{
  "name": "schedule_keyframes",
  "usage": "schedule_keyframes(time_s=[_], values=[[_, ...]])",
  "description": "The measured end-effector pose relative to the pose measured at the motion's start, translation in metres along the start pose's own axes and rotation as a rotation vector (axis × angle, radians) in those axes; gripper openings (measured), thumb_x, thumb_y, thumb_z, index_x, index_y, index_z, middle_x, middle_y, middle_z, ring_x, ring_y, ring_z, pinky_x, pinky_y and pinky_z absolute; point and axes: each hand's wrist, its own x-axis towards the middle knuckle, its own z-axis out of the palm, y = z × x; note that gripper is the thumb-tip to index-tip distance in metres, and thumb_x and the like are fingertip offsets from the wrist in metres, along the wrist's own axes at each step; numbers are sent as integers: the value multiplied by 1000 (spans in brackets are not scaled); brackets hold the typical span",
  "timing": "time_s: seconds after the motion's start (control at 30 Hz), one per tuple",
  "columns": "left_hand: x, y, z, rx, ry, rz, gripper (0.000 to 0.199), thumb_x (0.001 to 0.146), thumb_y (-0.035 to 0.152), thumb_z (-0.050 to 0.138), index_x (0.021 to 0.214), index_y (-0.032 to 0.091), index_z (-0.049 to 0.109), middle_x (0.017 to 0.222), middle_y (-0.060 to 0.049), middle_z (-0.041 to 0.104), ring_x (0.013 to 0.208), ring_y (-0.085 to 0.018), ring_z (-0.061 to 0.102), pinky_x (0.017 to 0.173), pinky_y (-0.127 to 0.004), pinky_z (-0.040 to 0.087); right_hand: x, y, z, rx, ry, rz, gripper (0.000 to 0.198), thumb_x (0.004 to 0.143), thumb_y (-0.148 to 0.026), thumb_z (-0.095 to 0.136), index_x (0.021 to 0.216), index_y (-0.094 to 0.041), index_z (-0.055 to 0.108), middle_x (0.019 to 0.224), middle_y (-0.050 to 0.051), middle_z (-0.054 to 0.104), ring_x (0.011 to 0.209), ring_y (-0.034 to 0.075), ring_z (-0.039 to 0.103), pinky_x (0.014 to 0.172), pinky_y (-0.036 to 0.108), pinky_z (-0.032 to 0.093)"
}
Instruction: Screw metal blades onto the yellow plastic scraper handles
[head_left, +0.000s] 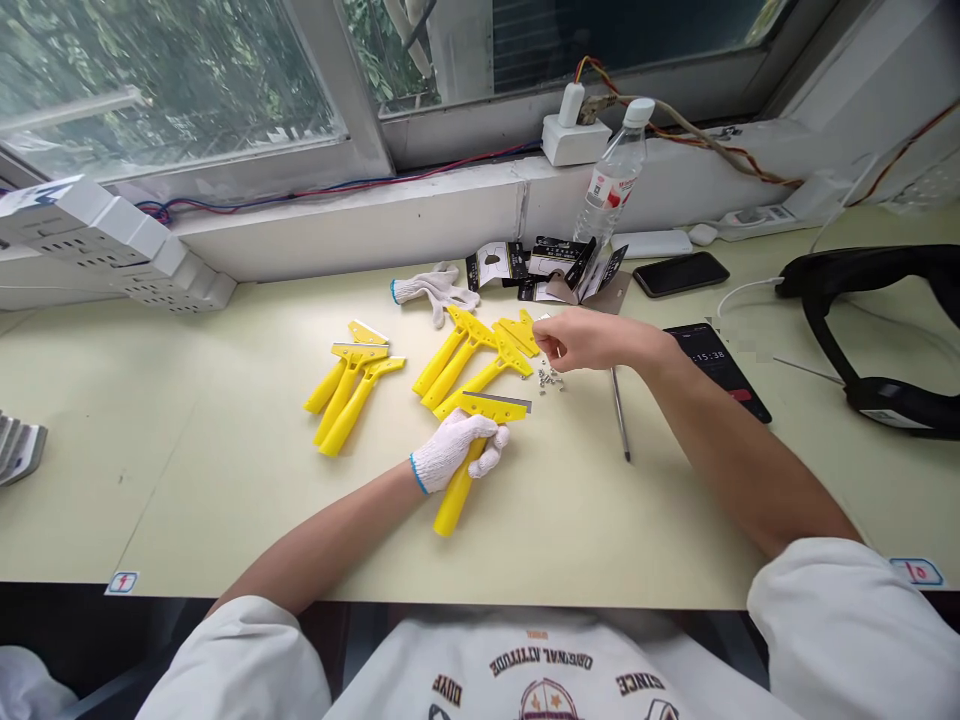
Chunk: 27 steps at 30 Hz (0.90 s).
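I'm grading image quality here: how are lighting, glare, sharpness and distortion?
All in the head view: bright, mostly even light; a pale streak, likely reflection, on the left window pane; apparent wide-angle stretch toward the edges; the yellow scraper in the left hand looks crisp, the small metal parts too tiny for detail.

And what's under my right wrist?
A thin metal rod pokes out from under your right hand, at the wrist; its far end is covered. Anything else is hidden.

head view | worn, facing forward-down | near, above table [225,400] | window [187,90] beyond
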Motion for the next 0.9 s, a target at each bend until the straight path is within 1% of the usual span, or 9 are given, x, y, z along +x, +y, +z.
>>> schedule_keyframes(time_s=[0.1, 0.2, 0.27, 0.43, 0.53, 0.63, 0.8, 0.83, 0.9], values=[[-1, 2, 1, 41, -14, -13, 22, 88, 35, 63, 81, 15, 65, 57, 1, 55, 37, -8, 41, 41, -22, 32, 6, 13, 6, 13, -60, 5, 15, 78, -19, 68, 87, -24, 57, 91, 3, 68, 80, 19, 57, 64, 31, 34], [-1, 3, 2, 24, -16, -21, 20, 85, 35, 65, 82, 15, 65, 65, -1, 60, 38, -8, 43, 40, -23, 32, 9, 14, 11, 17, -93, -10, 13, 80, -22, 69, 88, -24, 59, 93, 3, 69, 83, 20, 58, 65, 31, 35], [-1, 3, 2, 13, -19, -23, 20, 85, 35, 65, 84, 15, 65, 67, -1, 61, 38, -7, 43, 39, -23, 31, 11, 14, 13, 11, -111, -7, 12, 81, -24, 70, 88, -24, 60, 93, 4, 69, 82, 20, 58, 64, 31, 35], [-1, 3, 2, -13, -26, -18, 20, 85, 35, 67, 85, 15, 65, 71, -2, 63, 39, -7, 45, 39, -23, 31, 12, 15, 15, 18, -146, 50, 11, 83, -25, 71, 92, -23, 65, 97, 4, 71, 80, 19, 61, 63, 31, 35], [-1, 3, 1, -23, -28, -12, 21, 85, 35, 67, 86, 14, 65, 65, 0, 60, 38, -7, 43, 39, -23, 32, 11, 14, 15, 33, -149, 47, 12, 84, -23, 68, 96, -24, 67, 99, 4, 72, 83, 20, 63, 65, 31, 38], [-1, 3, 1, -10, -22, -21, 23, 86, 36, 67, 82, 14, 65, 62, 0, 58, 37, -8, 43, 39, -23, 31, 10, 11, 15, 23, -141, 21, 13, 84, -20, 65, 96, -25, 67, 101, 4, 73, 89, 22, 65, 67, 31, 40], [-1, 3, 3, -21, -10, -17, 23, 84, 36, 69, 80, 14, 64, 63, 0, 59, 38, -8, 44, 39, -23, 32, 6, -3, 10, 49, -162, 18, 14, 86, -19, 65, 98, -24, 70, 106, 7, 76, 94, 23, 68, 70, 31, 44], [-1, 3, 3, -29, -6, -13, 22, 83, 36, 69, 81, 15, 64, 62, 0, 59, 38, -8, 44, 38, -23, 32, 4, -9, 9, 91, -192, 3, 15, 88, -21, 65, 101, -24, 71, 108, 7, 78, 94, 23, 69, 71, 30, 45], [-1, 4, 3, -31, -9, -11, 22, 84, 36, 69, 83, 14, 65, 60, 0, 58, 37, -9, 44, 38, -22, 32, 2, -24, 7, 199, -302, -37, 17, 92, -27, 65, 106, -22, 73, 110, 8, 80, 93, 22, 72, 72, 29, 48]])
